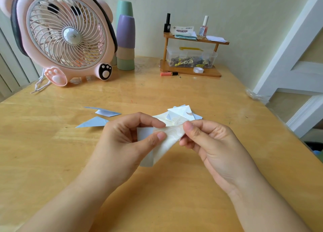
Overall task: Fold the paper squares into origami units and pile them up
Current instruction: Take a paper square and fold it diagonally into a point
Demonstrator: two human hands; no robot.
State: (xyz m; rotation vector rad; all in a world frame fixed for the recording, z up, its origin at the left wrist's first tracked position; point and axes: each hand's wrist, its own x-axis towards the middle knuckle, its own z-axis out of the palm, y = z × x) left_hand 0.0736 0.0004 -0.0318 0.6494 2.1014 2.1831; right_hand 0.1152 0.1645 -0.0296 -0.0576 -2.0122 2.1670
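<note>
Head view shows me both hands working above the wooden table (52,153), each one pinching the same cream paper unit (166,140). My left hand (129,144) holds it between thumb and index finger at the left side of the upper edge. My right hand (209,140) pinches the right corner of this edge with curled fingers. The paper hangs down between the 2 hands, a little above the table, and a pale blue layer shows behind it.

I judge that the step in hand is to close or sharpen a fold. To do it well, I would keep the left pinch firm as an anchor and let the right fingers bring the corner exactly onto the edge before pressing. Then I would run the thumb along the crease 1 time, from the middle outward, so the layers do not slide. The paper looks thin and soft, so a hard pull could tear it.

Just behind the hands lies the pile of folded units (183,114). To the left, well apart from this pile, 2 blue folded pieces (97,121) rest on the table. A pink fan (66,35) stands at the far left.
</note>
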